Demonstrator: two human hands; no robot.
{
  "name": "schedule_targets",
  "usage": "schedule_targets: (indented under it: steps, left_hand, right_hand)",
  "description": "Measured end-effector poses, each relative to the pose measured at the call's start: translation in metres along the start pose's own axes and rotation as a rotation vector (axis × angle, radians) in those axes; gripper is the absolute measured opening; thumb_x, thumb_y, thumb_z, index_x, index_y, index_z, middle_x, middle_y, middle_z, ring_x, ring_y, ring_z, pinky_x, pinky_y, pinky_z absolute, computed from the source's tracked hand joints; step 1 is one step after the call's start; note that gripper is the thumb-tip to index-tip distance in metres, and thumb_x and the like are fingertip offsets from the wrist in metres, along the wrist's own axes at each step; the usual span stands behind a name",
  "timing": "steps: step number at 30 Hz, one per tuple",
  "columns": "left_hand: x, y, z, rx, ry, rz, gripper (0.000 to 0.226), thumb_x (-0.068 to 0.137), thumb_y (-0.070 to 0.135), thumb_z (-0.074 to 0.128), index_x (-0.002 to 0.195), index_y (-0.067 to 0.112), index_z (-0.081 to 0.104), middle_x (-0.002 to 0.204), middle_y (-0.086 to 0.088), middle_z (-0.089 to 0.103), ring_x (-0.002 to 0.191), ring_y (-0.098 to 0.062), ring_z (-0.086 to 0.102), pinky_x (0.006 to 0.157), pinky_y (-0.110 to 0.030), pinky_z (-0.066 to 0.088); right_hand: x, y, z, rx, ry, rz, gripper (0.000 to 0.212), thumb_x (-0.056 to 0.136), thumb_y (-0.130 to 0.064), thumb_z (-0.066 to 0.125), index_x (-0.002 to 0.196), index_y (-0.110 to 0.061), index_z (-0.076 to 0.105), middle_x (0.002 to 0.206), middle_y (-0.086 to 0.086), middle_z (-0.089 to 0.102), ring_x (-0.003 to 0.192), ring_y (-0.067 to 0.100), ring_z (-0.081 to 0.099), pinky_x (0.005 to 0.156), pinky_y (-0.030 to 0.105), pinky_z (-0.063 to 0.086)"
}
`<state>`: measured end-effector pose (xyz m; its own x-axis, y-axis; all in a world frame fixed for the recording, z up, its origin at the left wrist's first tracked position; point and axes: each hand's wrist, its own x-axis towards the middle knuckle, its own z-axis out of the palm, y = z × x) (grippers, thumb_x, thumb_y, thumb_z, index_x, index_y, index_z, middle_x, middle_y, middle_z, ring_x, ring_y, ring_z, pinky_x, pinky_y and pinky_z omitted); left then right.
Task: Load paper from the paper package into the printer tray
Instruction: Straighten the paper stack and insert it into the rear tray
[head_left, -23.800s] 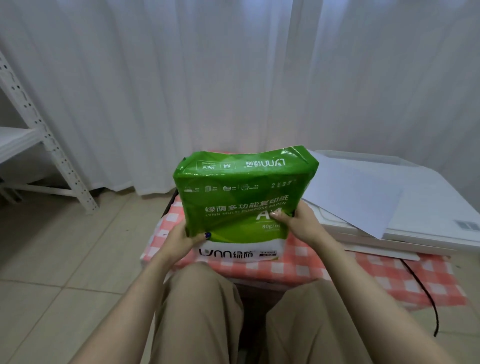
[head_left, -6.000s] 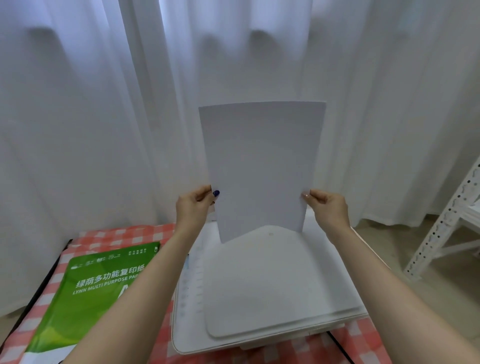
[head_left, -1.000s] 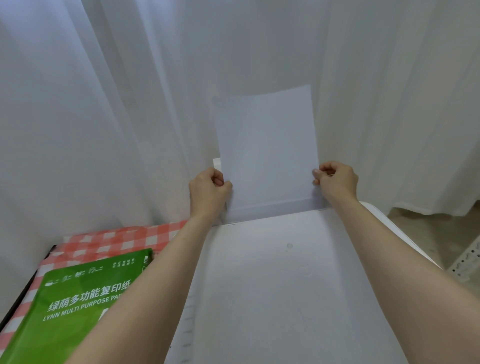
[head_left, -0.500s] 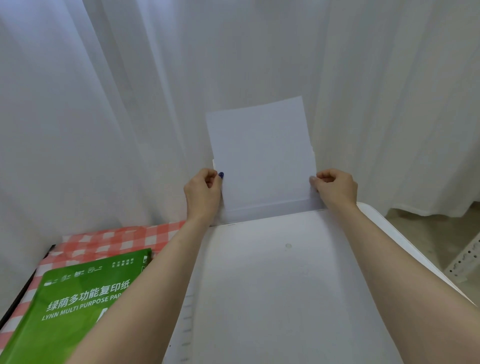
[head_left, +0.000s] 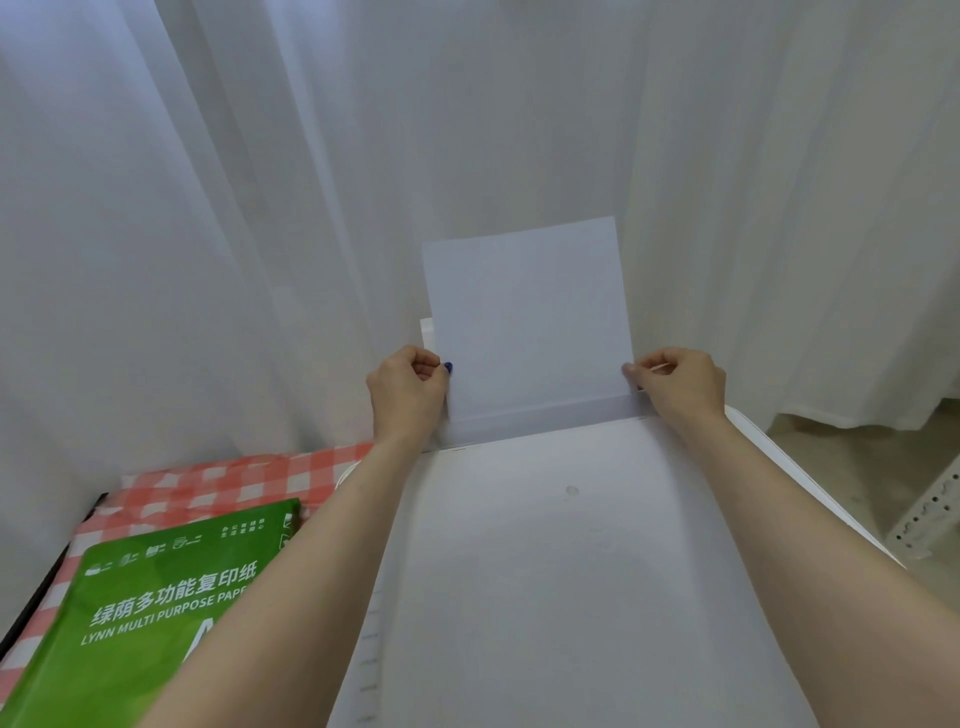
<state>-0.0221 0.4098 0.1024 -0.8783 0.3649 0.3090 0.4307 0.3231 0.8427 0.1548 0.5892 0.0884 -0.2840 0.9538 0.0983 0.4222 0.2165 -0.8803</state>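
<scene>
Seating the paper (head_left: 524, 322) upright in the rear tray (head_left: 427, 332) at the printer's (head_left: 571, 571) back edge, I pinch its side edges with left hand (head_left: 408, 392) and right hand (head_left: 678, 382). The package (head_left: 140, 613) lies at the table's left edge. Risk, in my judgement: uneven pressure skews or buckles the sheets, causing a misfeed.

Paper (head_left: 524, 317) now lower in rear tray vs 0.5 s ago, edges squared up.
</scene>
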Motion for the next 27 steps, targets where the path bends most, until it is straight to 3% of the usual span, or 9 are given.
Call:
schedule_targets:
  steps: [4, 7, 9, 13, 18, 24, 27]
  left_hand:
    - [-0.004, -0.004, -0.001, 0.019, -0.011, -0.005, 0.01, 0.082, 0.014, 0.064, 0.087, 0.005, 0.067, 0.065, 0.006, 0.057, 0.071, -0.015, 0.055, 0.068, -0.018, 0.039]
    - [-0.005, -0.004, -0.001, -0.012, 0.018, 0.019, 0.013, 0.084, 0.017, 0.063, 0.088, 0.005, 0.068, 0.067, 0.006, 0.059, 0.071, -0.014, 0.055, 0.058, -0.007, 0.039]
    - [-0.003, -0.002, 0.0, -0.03, 0.047, 0.025, 0.015, 0.087, 0.017, 0.06, 0.09, 0.004, 0.068, 0.077, -0.003, 0.066, 0.074, -0.015, 0.057, 0.065, -0.012, 0.041]
    - [0.001, 0.0, 0.001, -0.034, 0.053, 0.01, 0.016, 0.088, 0.015, 0.059, 0.091, 0.003, 0.069, 0.082, -0.007, 0.068, 0.077, -0.017, 0.058, 0.074, -0.019, 0.041]
    - [-0.002, -0.004, 0.001, 0.02, 0.022, 0.008, 0.015, 0.087, 0.014, 0.06, 0.089, 0.002, 0.07, 0.077, -0.002, 0.063, 0.074, -0.016, 0.055, 0.058, -0.012, 0.035]
    - [0.0, -0.001, -0.002, 0.01, -0.003, -0.003, 0.017, 0.088, 0.017, 0.059, 0.091, 0.003, 0.069, 0.09, -0.011, 0.072, 0.079, -0.019, 0.059, 0.078, -0.022, 0.044]
    - [0.001, 0.003, -0.002, 0.005, 0.016, 0.019, 0.018, 0.089, 0.017, 0.058, 0.099, 0.003, 0.066, 0.097, -0.011, 0.07, 0.085, -0.021, 0.06, 0.083, -0.026, 0.047]
  right_hand:
    - [-0.002, -0.001, -0.003, -0.016, -0.04, 0.008, 0.014, 0.077, -0.025, 0.071, 0.082, -0.012, 0.071, 0.081, 0.002, 0.066, 0.08, 0.018, 0.056, 0.07, 0.024, 0.041]
    - [-0.002, -0.006, -0.002, 0.067, -0.031, 0.017, 0.02, 0.081, -0.029, 0.067, 0.085, -0.01, 0.071, 0.089, 0.004, 0.069, 0.082, 0.017, 0.056, 0.071, 0.025, 0.044]
    - [0.001, -0.01, -0.001, 0.099, 0.001, 0.005, 0.022, 0.084, -0.026, 0.065, 0.095, -0.009, 0.072, 0.098, 0.007, 0.072, 0.087, 0.015, 0.056, 0.08, 0.023, 0.042]
    - [0.004, -0.012, 0.002, 0.09, 0.033, 0.036, 0.021, 0.084, -0.019, 0.066, 0.098, -0.006, 0.072, 0.105, 0.009, 0.071, 0.086, 0.015, 0.053, 0.081, 0.022, 0.04]
    - [0.002, -0.007, 0.002, 0.018, 0.013, 0.073, 0.017, 0.084, -0.016, 0.066, 0.093, -0.004, 0.073, 0.103, 0.013, 0.071, 0.084, 0.019, 0.054, 0.084, 0.028, 0.046]
    - [0.002, -0.011, 0.001, -0.003, 0.021, 0.064, 0.015, 0.082, -0.016, 0.068, 0.089, -0.005, 0.073, 0.092, 0.01, 0.07, 0.081, 0.021, 0.057, 0.086, 0.034, 0.053]
    - [0.0, -0.016, 0.002, 0.029, 0.05, 0.043, 0.018, 0.083, -0.019, 0.066, 0.093, -0.006, 0.073, 0.097, 0.011, 0.071, 0.083, 0.023, 0.059, 0.087, 0.038, 0.053]
